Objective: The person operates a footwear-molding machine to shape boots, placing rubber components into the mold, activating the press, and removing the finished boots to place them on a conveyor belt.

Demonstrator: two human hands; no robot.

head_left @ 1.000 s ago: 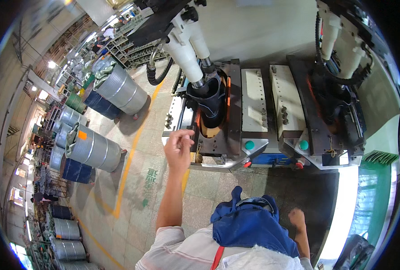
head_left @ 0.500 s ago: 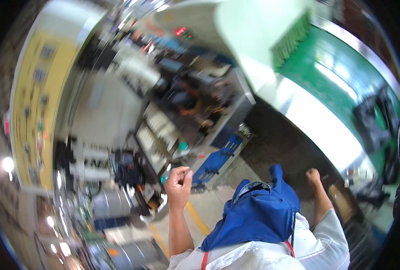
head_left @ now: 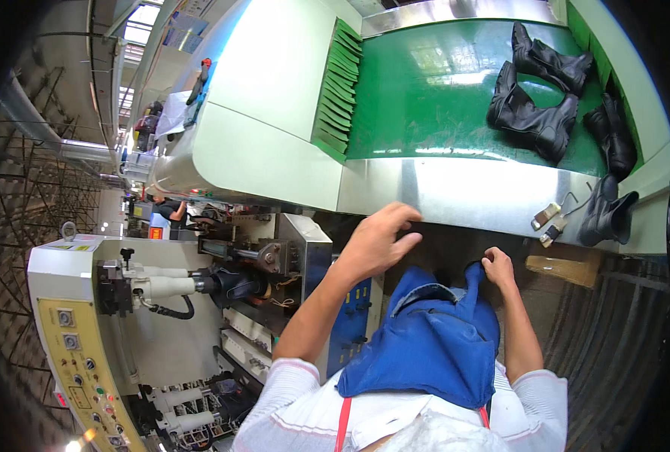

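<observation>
Looking down, we see a blue apron [head_left: 425, 350] bunched at the chest, and the right hand [head_left: 498, 269] is clenched on its upper edge. Our left hand [head_left: 376, 241] hangs released, fingers loosely curled, just below the steel front edge of the conveyor [head_left: 455, 192]. Two small tags [head_left: 547, 222] and a black boot [head_left: 606, 215] sit on that edge. Farther on, toward the right side of the green belt [head_left: 425, 98], lie more black boots [head_left: 534, 83].

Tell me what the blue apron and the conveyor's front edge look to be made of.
Blue apron: soft woven cloth, matte; it creases and bunches where the right hand grips it. Conveyor's front edge: bare sheet metal, probably steel; brushed grey with bright reflections.
</observation>
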